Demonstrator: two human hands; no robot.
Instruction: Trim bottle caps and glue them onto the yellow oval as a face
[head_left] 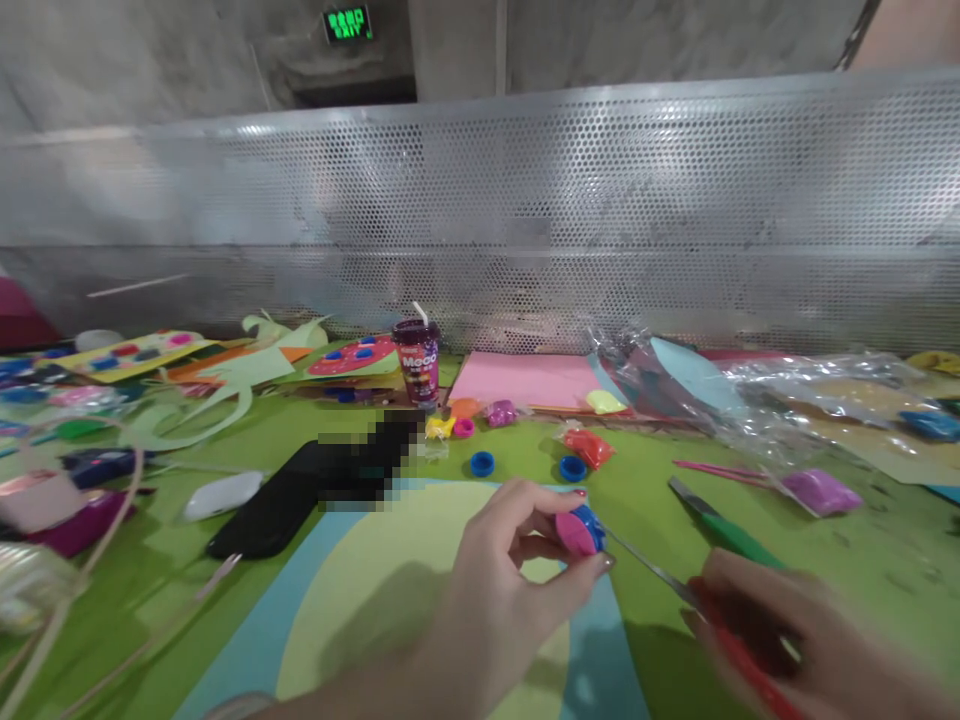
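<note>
My left hand (504,570) pinches a blue bottle cap filled with pink clay (579,530) between thumb and fingertips, just above a light blue and pale yellow paper sheet (390,590). My right hand (795,630), blurred at the lower right, is closed around red-handled scissors (720,625). Their thin metal blade points left toward the cap and nearly touches it.
Two loose blue caps (482,463) lie beyond the sheet, with small clay packets (589,446) and a purple drink cup (418,362). Green-handled scissors (724,527) and purple clay (821,492) lie right. A black case (292,500) and a white mouse-like object (223,494) lie left. A perforated metal screen (525,210) closes the back.
</note>
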